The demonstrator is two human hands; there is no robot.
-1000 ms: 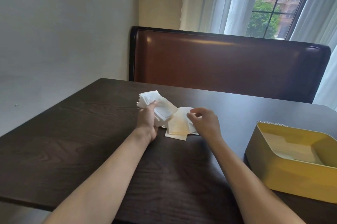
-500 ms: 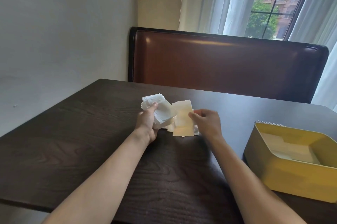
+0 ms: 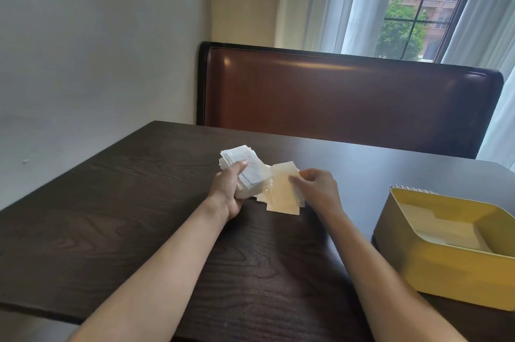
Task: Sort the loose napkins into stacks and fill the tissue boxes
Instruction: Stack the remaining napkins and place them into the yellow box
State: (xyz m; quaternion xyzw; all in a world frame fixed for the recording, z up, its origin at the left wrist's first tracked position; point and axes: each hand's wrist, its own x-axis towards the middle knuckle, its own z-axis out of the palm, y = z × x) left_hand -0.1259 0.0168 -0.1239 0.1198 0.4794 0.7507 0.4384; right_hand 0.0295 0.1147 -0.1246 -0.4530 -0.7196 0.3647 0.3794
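The left hand (image 3: 227, 188) grips a white napkin stack (image 3: 245, 171), thumb pressed on top, just above the counter (image 3: 111, 216). The right hand (image 3: 315, 188) pinches a cream napkin (image 3: 281, 191) by its right edge, touching the stack's right side. The yellow tissue box (image 3: 451, 266) sits well to the right, nearer the right hand.

cream napkin (image 3: 282, 191) lifted off pile, right hand (image 3: 317, 188) raised
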